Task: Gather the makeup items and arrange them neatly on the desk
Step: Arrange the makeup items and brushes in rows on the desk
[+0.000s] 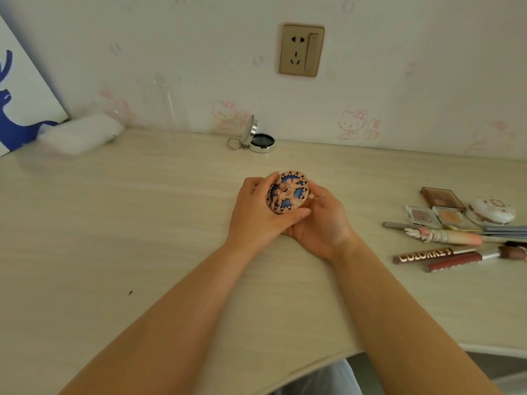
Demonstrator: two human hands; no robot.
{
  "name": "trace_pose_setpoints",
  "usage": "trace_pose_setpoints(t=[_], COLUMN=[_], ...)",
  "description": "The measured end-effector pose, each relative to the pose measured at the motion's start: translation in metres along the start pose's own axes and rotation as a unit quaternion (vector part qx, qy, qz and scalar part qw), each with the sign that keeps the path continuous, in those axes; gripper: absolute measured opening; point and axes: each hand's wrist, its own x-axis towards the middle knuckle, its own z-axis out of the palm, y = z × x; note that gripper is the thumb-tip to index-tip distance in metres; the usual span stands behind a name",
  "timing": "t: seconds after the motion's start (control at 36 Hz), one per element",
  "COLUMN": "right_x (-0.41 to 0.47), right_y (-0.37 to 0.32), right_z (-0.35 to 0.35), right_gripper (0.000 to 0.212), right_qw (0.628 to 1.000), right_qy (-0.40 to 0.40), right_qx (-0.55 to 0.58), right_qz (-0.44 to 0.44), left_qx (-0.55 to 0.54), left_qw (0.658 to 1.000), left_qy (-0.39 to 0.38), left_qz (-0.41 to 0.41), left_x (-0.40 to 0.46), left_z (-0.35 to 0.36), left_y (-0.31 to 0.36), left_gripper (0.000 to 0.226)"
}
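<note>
A round compact (287,192) with a blue and rose-gold patterned lid is held tilted over the middle of the pale desk (142,223). My left hand (258,212) grips its left side, thumb under the lid's near edge. My right hand (322,220) cups it from below and the right. At the right edge lie more makeup items: a brown palette (442,197), two small eyeshadow pans (421,215), a white round compact (492,210), a pink decorated tube (450,236), a COLORKEY tube (425,254), a red lip gloss (456,260) and a brush (510,252).
An open silver round tin with a key ring (258,141) stands by the wall at the back. A white cloth bundle (81,134) and a blue deer picture (17,89) are at the back left. A wall socket (302,49) is above. The desk's front edge curves at lower right.
</note>
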Motion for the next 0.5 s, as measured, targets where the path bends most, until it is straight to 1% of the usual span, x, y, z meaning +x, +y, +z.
trace_pose_setpoints(t=[0.17,0.31,0.39,0.44,0.5], right_x=[0.002,0.001,0.001,0.0,-0.001], right_y=[0.001,0.0,0.0,-0.001,-0.003], right_z=[-0.007,-0.006,-0.005,-0.004,-0.002], right_gripper=[0.057,0.063,0.061,0.061,0.064], right_qw=[1.0,1.0,0.999,0.999,0.999], right_qy=[0.011,-0.009,-0.005,0.004,0.007], right_qx=[0.005,-0.011,-0.041,-0.042,-0.031], right_qz=[-0.001,0.004,0.019,0.029,0.043], left_qx=[-0.018,-0.018,0.029,0.073,0.106], left_qw=[0.999,0.998,0.993,0.989,0.987], left_qy=[-0.031,-0.028,-0.048,-0.042,-0.027], left_qz=[0.036,0.059,0.102,0.121,0.119], left_x=[0.0,-0.002,-0.004,-0.004,-0.003], left_z=[-0.01,-0.014,-0.013,-0.013,-0.013], left_y=[-0.004,-0.002,0.004,0.007,0.008], left_gripper=[0.085,0.084,0.095,0.098,0.1])
